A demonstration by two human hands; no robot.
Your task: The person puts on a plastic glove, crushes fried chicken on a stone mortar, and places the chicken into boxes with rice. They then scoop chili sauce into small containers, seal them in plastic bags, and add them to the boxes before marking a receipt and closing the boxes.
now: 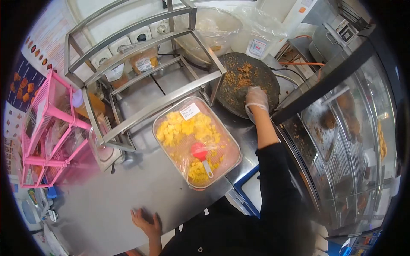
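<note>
My right hand (257, 99), in a clear plastic glove, reaches into a round dark pan (228, 96) that holds brown crumbly bits (244, 76). Its fingertips are blurred under the glove, so what they hold, if anything, is hidden. My left hand (146, 222) is bare, fingers apart, at the front edge of the steel counter (102, 209), holding nothing. Between the hands lies a tray (232, 147) of yellow pieces (173, 128) under clear film, with a white label (190, 111) and a red scoop (199, 150) on it.
A steel frame rack (158, 103) stands behind the tray. Pink shelves (55, 113) are at the left. A curved glass display case (341, 149) borders my right arm. Behind the pan are a large plastic-covered bowl (205, 32) and a plastic bag (258, 32).
</note>
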